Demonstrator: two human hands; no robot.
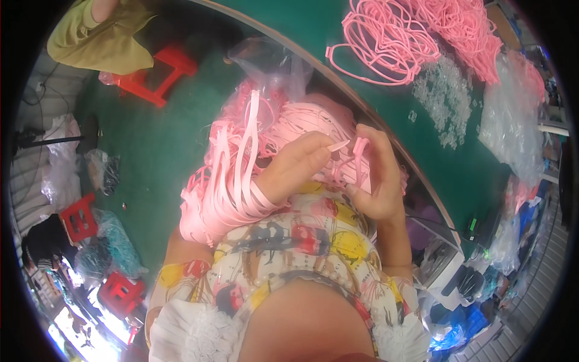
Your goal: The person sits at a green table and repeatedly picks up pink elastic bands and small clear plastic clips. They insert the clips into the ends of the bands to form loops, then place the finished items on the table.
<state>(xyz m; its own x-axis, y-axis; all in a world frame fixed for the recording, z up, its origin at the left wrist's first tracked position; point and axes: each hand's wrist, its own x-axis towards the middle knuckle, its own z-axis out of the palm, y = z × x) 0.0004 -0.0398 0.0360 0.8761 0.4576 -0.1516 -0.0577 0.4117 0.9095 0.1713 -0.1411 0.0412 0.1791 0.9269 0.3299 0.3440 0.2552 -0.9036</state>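
A bundle of flat pink straps (232,175) hangs looped over my left forearm, some ends standing up beyond it. My left hand (298,164) is closed in a pinch on the light tip of a pink strap (340,145). Close by on the right, my right hand (382,178) curls its fingers and thumb round a folded pink strap (361,158). The two hands are slightly apart. Whether both hold one and the same strap I cannot tell. Beneath and beyond them a heap of pink straps (313,114) lies over my lap.
At the right curves the edge of a green table (422,148). On it lie tangled pink cords (386,42), small clear plastic pieces (445,96) and a clear plastic bag (512,114). Red stools (158,75) stand on the green floor at the left, near another person's sleeve (99,42).
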